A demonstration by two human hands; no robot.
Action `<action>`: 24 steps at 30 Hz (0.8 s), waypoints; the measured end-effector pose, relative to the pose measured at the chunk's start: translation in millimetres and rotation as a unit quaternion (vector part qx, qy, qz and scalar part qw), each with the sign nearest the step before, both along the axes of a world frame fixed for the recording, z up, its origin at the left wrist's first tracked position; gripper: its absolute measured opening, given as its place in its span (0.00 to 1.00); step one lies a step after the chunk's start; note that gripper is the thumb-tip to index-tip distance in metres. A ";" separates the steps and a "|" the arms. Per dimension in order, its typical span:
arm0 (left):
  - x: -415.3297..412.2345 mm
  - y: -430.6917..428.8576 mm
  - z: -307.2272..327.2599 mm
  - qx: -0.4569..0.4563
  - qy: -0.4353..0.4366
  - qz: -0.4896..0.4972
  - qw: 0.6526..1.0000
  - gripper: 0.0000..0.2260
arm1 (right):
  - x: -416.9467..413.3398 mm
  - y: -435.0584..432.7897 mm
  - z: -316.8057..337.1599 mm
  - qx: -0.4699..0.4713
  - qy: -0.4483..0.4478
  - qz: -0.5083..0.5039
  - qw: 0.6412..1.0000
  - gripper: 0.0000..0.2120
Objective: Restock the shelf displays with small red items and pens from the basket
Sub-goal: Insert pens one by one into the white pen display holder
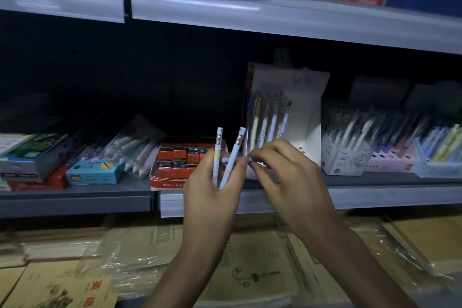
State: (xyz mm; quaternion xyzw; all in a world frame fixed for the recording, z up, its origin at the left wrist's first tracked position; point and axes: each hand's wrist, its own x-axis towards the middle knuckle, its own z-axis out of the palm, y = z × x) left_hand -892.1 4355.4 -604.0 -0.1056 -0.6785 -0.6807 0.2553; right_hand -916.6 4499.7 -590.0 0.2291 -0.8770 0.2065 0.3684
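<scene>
Nearest: wrapped notebooks (pixel 252 275) stacked below the shelf (pixel 75 199). Above them, the person's left hand (pixel 212 182) grips two pens (pixel 233 157) upright, eraser ends up. Right hand (pixel 282 167), touching the left, pinches the end of a third pen (pixel 226 159) (mostly hidden, blurred). Behind, on the shelf: a red box (pixel 175 160) of small red items; just right of it, a white display box (pixel 300 117) holding more pens. Upper shelf (pixel 300 20) beyond, blurred.
</scene>
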 end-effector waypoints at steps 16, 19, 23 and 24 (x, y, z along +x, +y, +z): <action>-15.3 -4.6 -4.7 0.174 -0.182 -0.029 0.967 0.08 | -32.1 -2.6 19.6 -0.330 -0.134 0.046 0.933 0.04; -16.8 -3.7 -4.3 0.179 -0.177 -0.034 0.967 0.10 | -37.3 -4.9 16.8 -0.326 -0.148 0.040 0.933 0.04; -16.7 -4.5 -4.4 0.157 -0.148 -0.056 0.975 0.11 | -46.6 -6.8 9.9 -0.293 -0.158 0.003 0.943 0.03; -16.0 -4.7 -4.7 0.148 -0.139 -0.060 0.977 0.12 | -48.6 -7.7 7.5 -0.286 -0.159 -0.007 0.945 0.03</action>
